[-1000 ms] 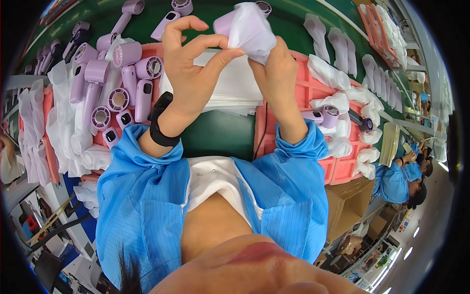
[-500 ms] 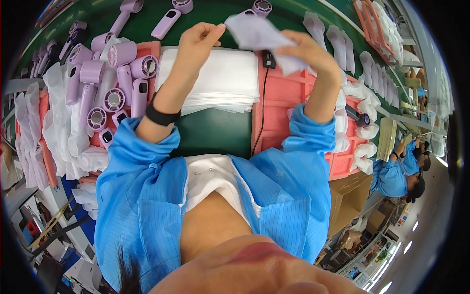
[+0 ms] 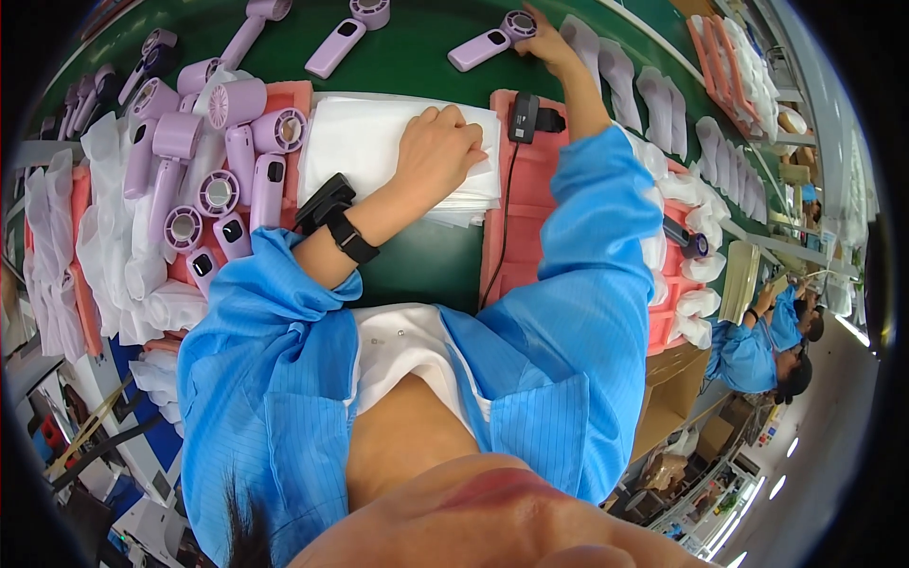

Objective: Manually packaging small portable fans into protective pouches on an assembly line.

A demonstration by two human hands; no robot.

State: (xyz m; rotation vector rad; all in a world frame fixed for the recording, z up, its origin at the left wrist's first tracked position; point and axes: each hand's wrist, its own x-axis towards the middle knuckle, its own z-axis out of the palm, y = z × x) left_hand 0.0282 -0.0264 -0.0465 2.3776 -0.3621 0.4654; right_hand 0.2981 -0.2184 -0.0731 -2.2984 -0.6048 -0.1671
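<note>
My right hand (image 3: 551,45) reaches to the far side of the green table, its fingers around the round head of a lilac handheld fan (image 3: 480,50) that lies flat. Just right of that hand lies a fan in a translucent white sleeve (image 3: 579,44). My left hand (image 3: 437,151) rests on a stack of thin white sleeves (image 3: 355,133) in front of me. Its fingers are curled, and whatever is under the fingertips is hidden.
Bare lilac fans (image 3: 178,137) pile up at the left beside sleeved ones (image 3: 114,237). A pink tray (image 3: 516,227) at right carries a black device (image 3: 523,118) with a cable. Sleeved fans (image 3: 729,166) line the far right. People in blue work beyond.
My right hand has let go of the pale sleeved item and moved away to the bare fan. A sleeved fan now lies beside it. My left hand has come down onto the sleeve stack.
</note>
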